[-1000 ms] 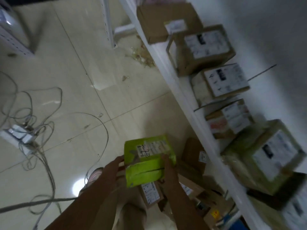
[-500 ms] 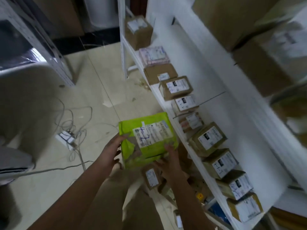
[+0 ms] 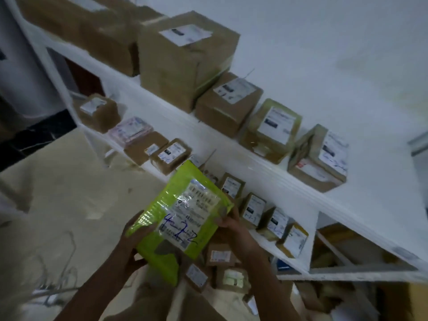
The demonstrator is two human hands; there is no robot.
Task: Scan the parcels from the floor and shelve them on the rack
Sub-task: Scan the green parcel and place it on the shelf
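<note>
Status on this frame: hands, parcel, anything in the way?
Left hand and right hand both grip the green parcel, label up. Not yet shelved. Rack lined with boxes.

We stand in a parcel storeroom: white rack point(image 3: 259, 163) shelves lined with labelled cardboard boxes point(image 3: 183, 59), more parcels point(image 3: 220, 256) on the floor point(image 3: 69, 193).

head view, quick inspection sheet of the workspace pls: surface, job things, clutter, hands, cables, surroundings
surface: beige tiled floor; white metal rack with stacked shelves.
job's things: lime-green plastic mailer bag, white label with blue handwriting, held up before the rack; labelled brown cardboard boxes line two shelves.
clutter: small brown parcels piled on the floor beneath the bag.
grippers: left hand grips the bag's left edge; right hand pinches its right edge.
cables: blurred thin cable loops on the floor, lower left.
surroundings: white wall behind the rack.
</note>
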